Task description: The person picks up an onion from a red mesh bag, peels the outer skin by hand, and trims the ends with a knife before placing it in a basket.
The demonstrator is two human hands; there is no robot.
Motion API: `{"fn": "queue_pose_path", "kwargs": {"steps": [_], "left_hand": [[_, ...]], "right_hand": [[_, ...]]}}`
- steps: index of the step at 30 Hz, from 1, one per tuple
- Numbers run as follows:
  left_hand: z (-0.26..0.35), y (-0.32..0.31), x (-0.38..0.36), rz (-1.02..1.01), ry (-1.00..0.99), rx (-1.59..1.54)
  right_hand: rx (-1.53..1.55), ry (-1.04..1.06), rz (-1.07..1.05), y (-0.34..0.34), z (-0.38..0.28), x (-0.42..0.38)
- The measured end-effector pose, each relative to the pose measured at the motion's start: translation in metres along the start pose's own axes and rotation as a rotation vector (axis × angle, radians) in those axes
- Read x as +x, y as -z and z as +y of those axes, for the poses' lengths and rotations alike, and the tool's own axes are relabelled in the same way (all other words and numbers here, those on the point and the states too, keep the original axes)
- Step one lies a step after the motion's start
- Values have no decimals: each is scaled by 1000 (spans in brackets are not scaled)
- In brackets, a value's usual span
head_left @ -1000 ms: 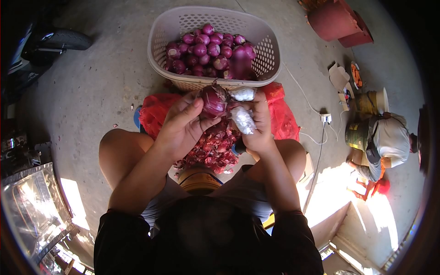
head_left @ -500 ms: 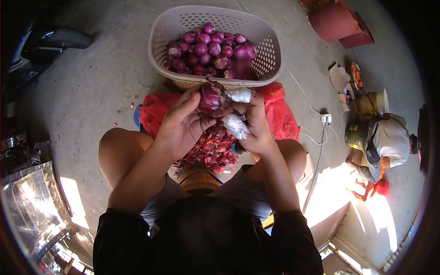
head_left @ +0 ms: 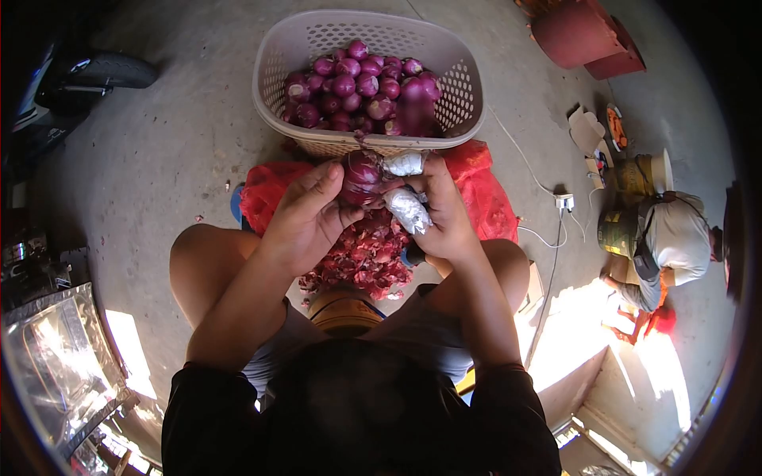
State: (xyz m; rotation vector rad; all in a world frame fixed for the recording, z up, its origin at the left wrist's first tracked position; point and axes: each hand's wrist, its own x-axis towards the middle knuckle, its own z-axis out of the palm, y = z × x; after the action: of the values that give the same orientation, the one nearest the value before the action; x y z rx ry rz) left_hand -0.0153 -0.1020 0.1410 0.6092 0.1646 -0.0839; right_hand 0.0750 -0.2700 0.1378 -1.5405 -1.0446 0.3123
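Left hand (head_left: 304,218) holds red onion (head_left: 361,178); right hand (head_left: 446,208), silver-wrapped fingertips (head_left: 405,164) at onion's three o'clock, grip unclear; basket (head_left: 357,29) at twelve, skins (head_left: 361,258) at six

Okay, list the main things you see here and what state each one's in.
Left hand, holding the onion
Right hand, beside the onion, two digits wrapped
Onion, held up, looks whole
Basket, upright, part-filled
Basketed onions, heaped
Onion skins, loose, piled
Red mesh, rumpled
Cardboard box, open
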Motion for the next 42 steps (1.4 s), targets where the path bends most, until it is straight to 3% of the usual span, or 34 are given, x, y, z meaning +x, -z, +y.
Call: {"fn": "queue_pose_path", "kwargs": {"steps": [3,6,13,21,24,30,42], "left_hand": [[2,-3,1,-3,-6,-34],[5,-5,2,-18,-18,-10],[5,-10,2,62,-168,118],[6,-8,1,42,-142,115],[5,-7,2,36,-112,100],[9,-9,0,-9,-111,82],[4,-6,-1,58,-130,121]], "right_hand": [[336,-125,70,-9,1,-5],[449,-163,80,-8,-4,-7],[355,-243,128,-6,-11,-3],[-110,-17,-20,-3,3,-5],[17,-92,-39,-4,2,-7],[-44,-97,-70,-2,0,-6],[-143,71,90,-8,2,1]]}}
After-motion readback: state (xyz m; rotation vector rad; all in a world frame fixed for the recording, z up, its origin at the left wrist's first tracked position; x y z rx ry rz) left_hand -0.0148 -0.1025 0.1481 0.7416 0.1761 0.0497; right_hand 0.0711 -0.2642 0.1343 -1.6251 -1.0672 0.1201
